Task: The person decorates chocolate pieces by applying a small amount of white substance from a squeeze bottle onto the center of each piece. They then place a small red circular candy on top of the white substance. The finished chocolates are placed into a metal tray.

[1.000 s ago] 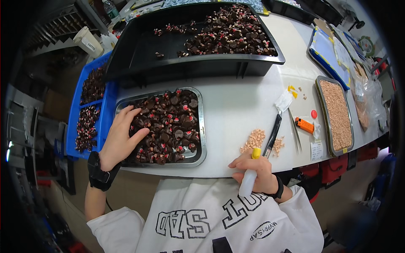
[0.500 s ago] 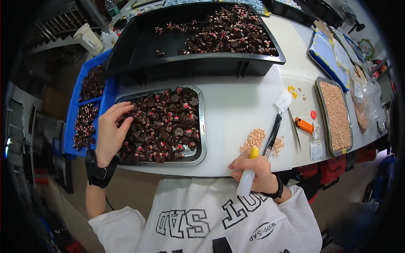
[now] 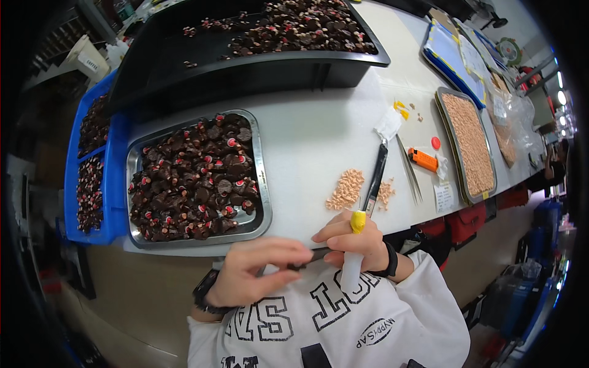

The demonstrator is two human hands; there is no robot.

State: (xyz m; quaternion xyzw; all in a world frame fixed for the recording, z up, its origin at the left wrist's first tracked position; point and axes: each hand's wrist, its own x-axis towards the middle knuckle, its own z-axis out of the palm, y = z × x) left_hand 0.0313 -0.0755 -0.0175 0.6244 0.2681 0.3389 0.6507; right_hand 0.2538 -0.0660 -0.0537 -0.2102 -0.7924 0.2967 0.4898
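Note:
My right hand [image 3: 371, 239] is closed around a translucent white squeeze bottle [image 3: 350, 273] with a yellow cap, held above the table's front edge. A dark, slim strip [image 3: 319, 253] spans from its fingers toward my left hand; its kind is unclear. My left hand [image 3: 254, 267], somewhat blurred, pinches a small dark brown piece [image 3: 296, 267] in front of my shirt. At left on the table lies a metal tray [image 3: 265, 214] full of dark brown, chocolate-like pieces [image 3: 196, 178] with red and pinkish bits. Small pale tan granules [image 3: 345, 189] are heaped just beyond my right hand.
A black-handled knife [image 3: 378, 168], tweezers [image 3: 409, 172], an orange lighter [image 3: 423, 160] and a red cap [image 3: 435, 143] lie at right. Beyond them is a tray of tan granules [image 3: 469, 144]. A large black bin [image 3: 245, 76] stands behind, a blue divided bin [image 3: 116, 184] at far left.
My left hand has left the metal tray and come right and nearer, beside my right hand, with a small dark piece in its fingers. The view has shifted, too.

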